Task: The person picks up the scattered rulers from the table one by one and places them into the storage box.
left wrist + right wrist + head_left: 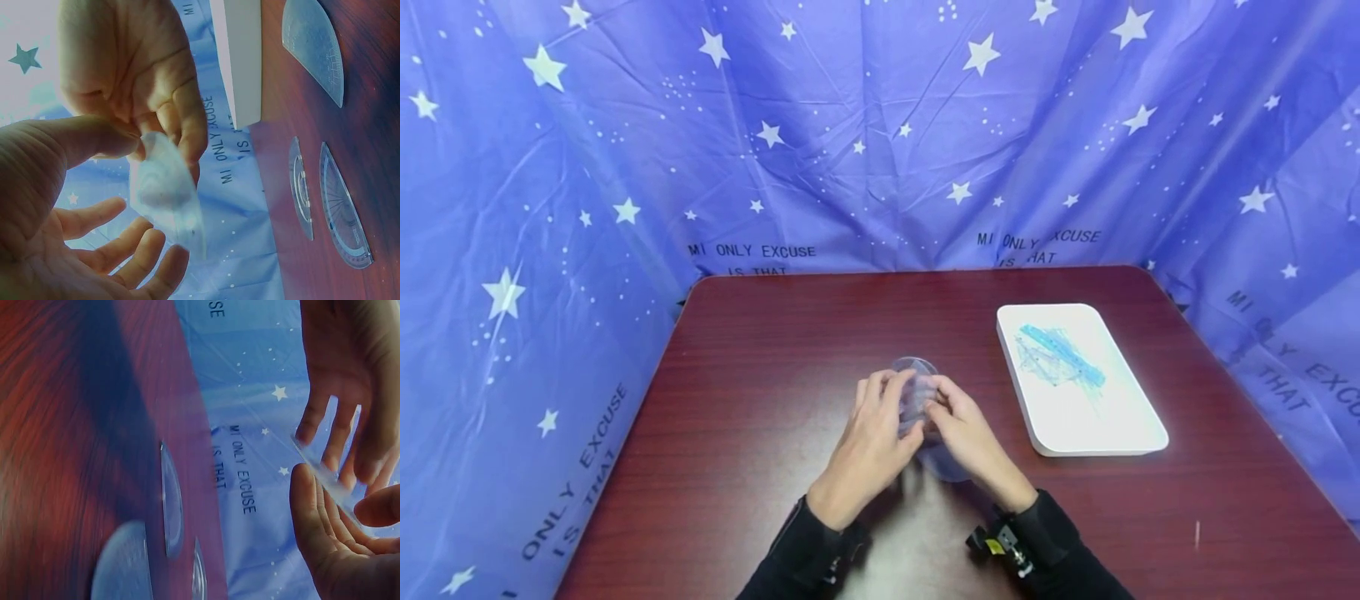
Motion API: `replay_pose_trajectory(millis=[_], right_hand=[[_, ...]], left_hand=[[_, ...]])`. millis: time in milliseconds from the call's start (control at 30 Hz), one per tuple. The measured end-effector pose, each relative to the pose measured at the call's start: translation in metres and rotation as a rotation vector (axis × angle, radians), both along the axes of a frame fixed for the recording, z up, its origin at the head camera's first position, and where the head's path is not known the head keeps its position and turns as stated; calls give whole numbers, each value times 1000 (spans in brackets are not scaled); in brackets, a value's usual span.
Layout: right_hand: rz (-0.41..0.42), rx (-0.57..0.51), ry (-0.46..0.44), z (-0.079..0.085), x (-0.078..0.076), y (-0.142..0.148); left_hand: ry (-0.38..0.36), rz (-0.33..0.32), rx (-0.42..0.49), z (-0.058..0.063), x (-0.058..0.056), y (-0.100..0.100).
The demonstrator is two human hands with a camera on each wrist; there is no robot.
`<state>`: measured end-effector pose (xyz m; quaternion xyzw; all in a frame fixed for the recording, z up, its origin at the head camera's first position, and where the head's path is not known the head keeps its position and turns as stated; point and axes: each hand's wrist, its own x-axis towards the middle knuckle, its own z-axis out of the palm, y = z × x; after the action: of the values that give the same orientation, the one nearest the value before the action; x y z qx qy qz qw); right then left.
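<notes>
A clear plastic protractor (165,181) is up off the table between my two hands, tilted, its markings blurred. My right hand (966,433) pinches it, with the thumb and index finger (303,494) at its faces. Around the other side is my left hand (868,442); its thumb lies close to one corner and its fingers (119,250) are spread loosely by the far edge. Below on the table lie more clear protractors: a large half disc (319,47), a small one (300,187) and another with a fan of lines (347,212). In the head view, the hands partly hide them.
On the right of the dark red table (760,350) sits a white rounded rectangular tray (1097,425) bearing a blue, crumpled-looking patch. A small pale sliver (1197,533) shows near the right front. Blue star-patterned curtains (880,125) hang around the table.
</notes>
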<state>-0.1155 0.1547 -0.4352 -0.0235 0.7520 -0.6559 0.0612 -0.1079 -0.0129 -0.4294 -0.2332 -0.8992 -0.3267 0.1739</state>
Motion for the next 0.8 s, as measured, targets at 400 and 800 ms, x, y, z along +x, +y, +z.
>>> replay_pose_trajectory(millis=[400,800], right_hand=[[-84,322,195,20,-19,61],[-197,664,418,47,-49,136]], left_hand=[[-160,38,17,-2,-1,-15],[-366,67,-38,-24,-4,-34]])
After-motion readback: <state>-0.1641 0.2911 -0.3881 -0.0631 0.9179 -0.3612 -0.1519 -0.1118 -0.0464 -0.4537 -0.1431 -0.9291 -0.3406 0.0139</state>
